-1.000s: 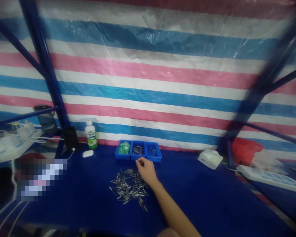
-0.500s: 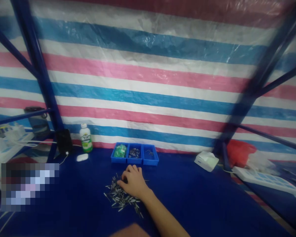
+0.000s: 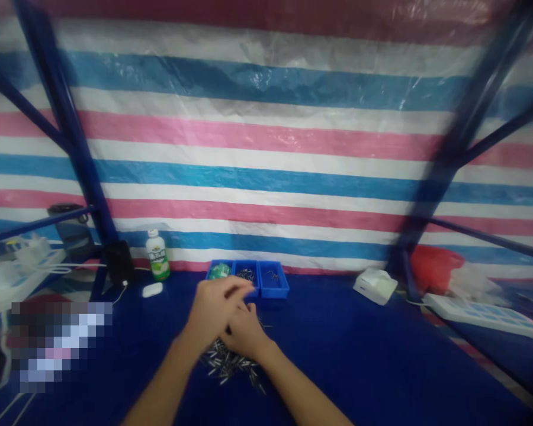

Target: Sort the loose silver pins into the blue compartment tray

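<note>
A loose pile of thin silvery metal pins point(image 3: 231, 362) lies on the dark blue tabletop point(image 3: 364, 361). Over its far part my left hand point(image 3: 213, 307) crosses in front of my right hand point(image 3: 245, 331), the two touching or nearly so. The left fingers point right and partly cover the right hand; whether they hold anything is hidden. My right hand is bent over the pile, its fingertips mostly concealed. Just beyond stand three small blue trays: one with a green item point(image 3: 220, 271), one with many dark pieces point(image 3: 246, 276), and a right one point(image 3: 273, 289) with several pins.
A white bottle point(image 3: 158, 254) and a white oval case point(image 3: 152, 290) stand at the back left, beside a black device point(image 3: 119, 263). A tissue pack point(image 3: 375, 286) is at the back right, near a power strip point(image 3: 486, 316) and red bag point(image 3: 436, 267).
My left hand has come up from the bottom edge to my right hand, which stays over the pile. The view has shifted slightly.
</note>
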The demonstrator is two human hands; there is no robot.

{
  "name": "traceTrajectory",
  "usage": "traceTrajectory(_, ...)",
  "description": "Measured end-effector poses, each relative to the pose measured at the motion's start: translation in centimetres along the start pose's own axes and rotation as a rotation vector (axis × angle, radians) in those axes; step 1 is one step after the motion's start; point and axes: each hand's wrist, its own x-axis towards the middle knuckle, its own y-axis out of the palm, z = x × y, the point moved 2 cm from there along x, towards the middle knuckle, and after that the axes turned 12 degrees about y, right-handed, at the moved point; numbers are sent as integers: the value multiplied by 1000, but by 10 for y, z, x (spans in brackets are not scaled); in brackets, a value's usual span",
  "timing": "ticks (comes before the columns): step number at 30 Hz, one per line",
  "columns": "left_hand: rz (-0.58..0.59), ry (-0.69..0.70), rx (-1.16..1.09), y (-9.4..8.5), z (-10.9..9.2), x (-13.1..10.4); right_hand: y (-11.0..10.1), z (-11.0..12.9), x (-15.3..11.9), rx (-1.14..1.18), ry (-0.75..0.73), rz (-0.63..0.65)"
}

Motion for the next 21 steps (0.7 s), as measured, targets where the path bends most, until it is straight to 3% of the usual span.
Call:
traceTrajectory(2,5,-71,62,-4,52,0,0,0,0,-87,-135,143)
traceTrajectory(5,-34,-175,324,-4,123,-24,-5,-2,0,-126,-188,228)
traceTrajectory(8,72,-235,408,5,159,-52,-7,-4,0,-125,-167,278)
traceTrajectory(11,247,-276,234,17,165,-66,-5,-5,0,-133,-164,286)
traceTrajectory(14,326,-279,79,28,161,-70,-3,-7,-1,-122,-160,282)
traceTrajectory(18,340,-255,-32,37,159,-73,-2,-10,-1,-76,-153,272)
traceTrajectory(21,269,-251,-88,39,161,-73,-3,-11,0,-24,-136,241)
